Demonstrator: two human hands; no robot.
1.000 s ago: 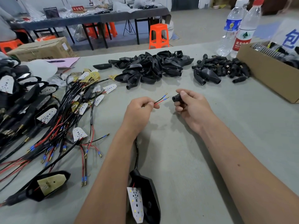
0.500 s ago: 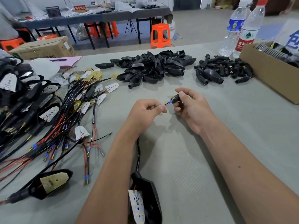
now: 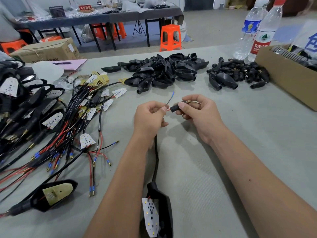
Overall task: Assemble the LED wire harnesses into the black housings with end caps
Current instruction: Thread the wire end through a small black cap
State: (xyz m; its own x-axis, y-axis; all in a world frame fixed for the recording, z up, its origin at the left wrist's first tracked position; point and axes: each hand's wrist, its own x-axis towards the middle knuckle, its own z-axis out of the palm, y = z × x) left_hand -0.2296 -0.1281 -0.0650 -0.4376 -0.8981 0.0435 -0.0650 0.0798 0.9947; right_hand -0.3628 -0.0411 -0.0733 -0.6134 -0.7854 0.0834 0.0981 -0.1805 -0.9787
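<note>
My right hand (image 3: 197,112) pinches a small black end cap (image 3: 175,108) over the table's middle; a brass terminal (image 3: 187,101) pokes out of its far end. My left hand (image 3: 149,115) pinches the harness wires just left of the cap. The red wire (image 3: 168,109) enters the cap, and the black wire with a blue tip (image 3: 170,97) sticks up free. The black sleeved cable (image 3: 155,158) runs down from my left hand to a black housing (image 3: 164,208) with a white LED board (image 3: 151,215) near the front edge.
Loose harnesses (image 3: 72,131) and assembled lamps (image 3: 18,103) crowd the left. Empty black housings (image 3: 163,71) and end caps (image 3: 240,73) are piled at the back. A cardboard box (image 3: 283,76) and two water bottles (image 3: 257,30) stand at the right. One more assembled housing (image 3: 51,194) lies front left.
The cap has slid onto the red wire, whose brass terminal now shows past the cap's far end. The black blue-tipped wire has sprung up free. Both hands moved closer together.
</note>
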